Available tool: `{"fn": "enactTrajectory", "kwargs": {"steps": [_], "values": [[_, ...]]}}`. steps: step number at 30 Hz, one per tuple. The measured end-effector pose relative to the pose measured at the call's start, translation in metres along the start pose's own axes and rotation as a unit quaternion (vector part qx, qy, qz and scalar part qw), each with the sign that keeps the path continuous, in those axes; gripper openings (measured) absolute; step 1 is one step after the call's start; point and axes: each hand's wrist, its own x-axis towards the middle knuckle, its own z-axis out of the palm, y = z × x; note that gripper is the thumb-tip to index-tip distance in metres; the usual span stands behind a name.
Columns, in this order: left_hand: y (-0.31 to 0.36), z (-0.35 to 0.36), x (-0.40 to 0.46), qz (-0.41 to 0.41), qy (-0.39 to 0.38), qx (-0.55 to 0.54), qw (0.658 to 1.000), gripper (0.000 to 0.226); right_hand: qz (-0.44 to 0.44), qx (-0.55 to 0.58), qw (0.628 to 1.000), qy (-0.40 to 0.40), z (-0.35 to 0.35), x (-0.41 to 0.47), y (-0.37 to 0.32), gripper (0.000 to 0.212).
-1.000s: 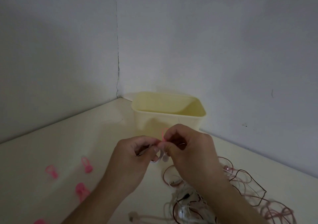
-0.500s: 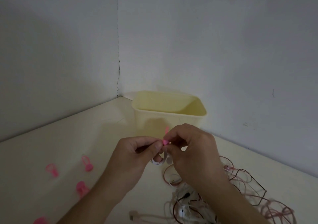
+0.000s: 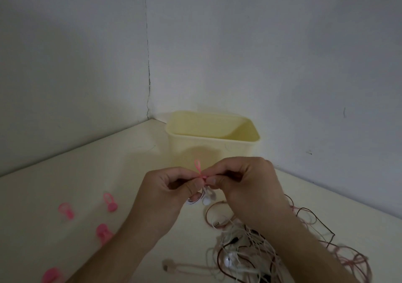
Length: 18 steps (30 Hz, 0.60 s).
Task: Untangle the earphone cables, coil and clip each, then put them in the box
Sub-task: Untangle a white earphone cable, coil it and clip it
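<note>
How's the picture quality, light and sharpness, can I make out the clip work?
Head view: dim, flat light, no glare. The pink clip between left hand and right hand reads clearly; the cable pile is soft; wide-angle bends the wall seam.

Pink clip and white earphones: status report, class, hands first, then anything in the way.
Left hand and right hand pinch pink clip around coiled white earphones. Box open behind, unobstructed. Tangled cables wait on table.

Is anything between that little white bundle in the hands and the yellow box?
Nothing visible. The white earphone bundle hangs just in front of the open box; loose tangled cables lie nearer, aside.
</note>
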Motion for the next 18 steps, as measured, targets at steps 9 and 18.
{"fn": "enactTrajectory", "kwargs": {"steps": [9,18], "values": [[0.0065,0.0024,-0.0024,-0.009,-0.014,0.010,1.000,0.011,0.057,0.085,0.994,0.045,0.0008,0.0032,0.0031,0.019],[0.0083,-0.0005,-0.0017,-0.037,0.008,0.041,0.998,0.006,0.023,0.037,0.996,0.072,-0.0069,0.0030,0.0076,0.032]]}}
